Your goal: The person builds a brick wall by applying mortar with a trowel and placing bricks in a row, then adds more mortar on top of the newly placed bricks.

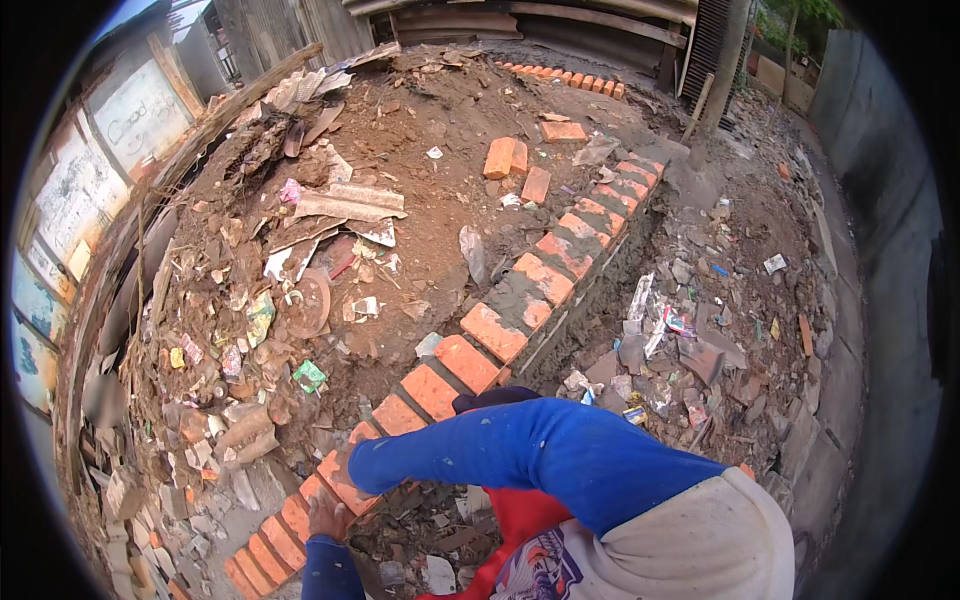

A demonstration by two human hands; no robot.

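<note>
A row of orange-red bricks [428, 391] runs diagonally from the lower left to the upper right. Bricks and grey mortar alternate along it, and wet mortar smears its far part. My left hand [326, 516] is at the near side of the row, its fingers curled against the end of a brick [337, 482]. On that same brick lies my right hand [346, 464], reached across from the right in a blue sleeve. The sleeve hides most of the right hand's fingers, so their grip does not show. A dark rounded thing [495, 398] shows behind my right arm.
Loose bricks [505, 157] lie on the dirt mound [430, 130] beyond the row. Broken sheeting [350, 203] and litter cover the mound's left side. Rubble [700, 350] fills the strip by the grey wall [895, 250]. A post [722, 70] stands at the row's far end.
</note>
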